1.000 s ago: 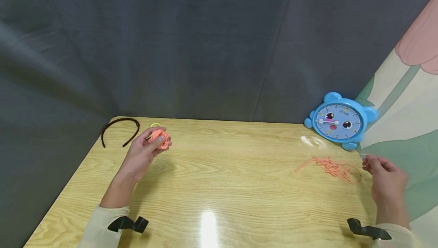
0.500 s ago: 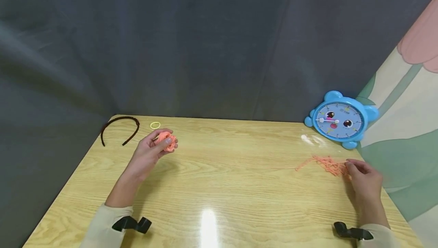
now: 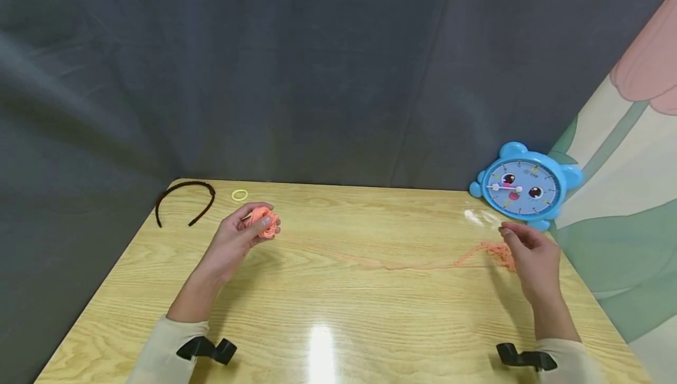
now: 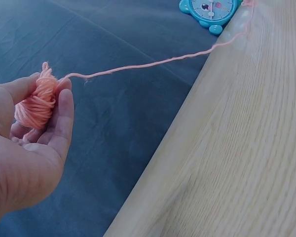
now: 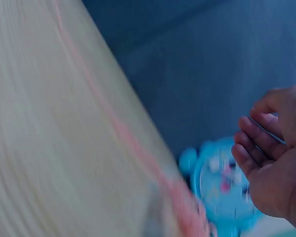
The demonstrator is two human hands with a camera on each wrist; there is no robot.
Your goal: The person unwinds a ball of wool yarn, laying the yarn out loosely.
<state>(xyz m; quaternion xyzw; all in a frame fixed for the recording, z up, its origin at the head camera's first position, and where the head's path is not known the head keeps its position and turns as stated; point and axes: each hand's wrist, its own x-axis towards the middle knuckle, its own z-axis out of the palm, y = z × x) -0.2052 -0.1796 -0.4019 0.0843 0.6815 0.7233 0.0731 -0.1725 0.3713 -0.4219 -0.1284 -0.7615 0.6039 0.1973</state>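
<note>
My left hand (image 3: 233, 240) grips a small wound ball of orange-pink yarn (image 3: 264, 223) between thumb and fingers, raised above the left part of the table. In the left wrist view a strand of yarn (image 4: 153, 64) runs from the fingertips across toward the clock side. A loose heap of the same yarn (image 3: 499, 254) lies at the right of the table, partly hidden behind my right hand (image 3: 534, 260). That hand hovers over the heap with fingers loosely bent; no yarn shows between them in the right wrist view.
A blue animal-shaped clock (image 3: 523, 187) leans at the back right corner. At the back left lie a dark headband (image 3: 185, 184) and a yellow ring (image 3: 240, 195). A grey curtain (image 3: 338, 78) hangs behind the wooden table (image 3: 370, 313).
My right hand has moved left from beyond the heap, and the strand near it no longer shows. The left hand has shifted slightly right with the yarn ball, uncovering the yellow ring.
</note>
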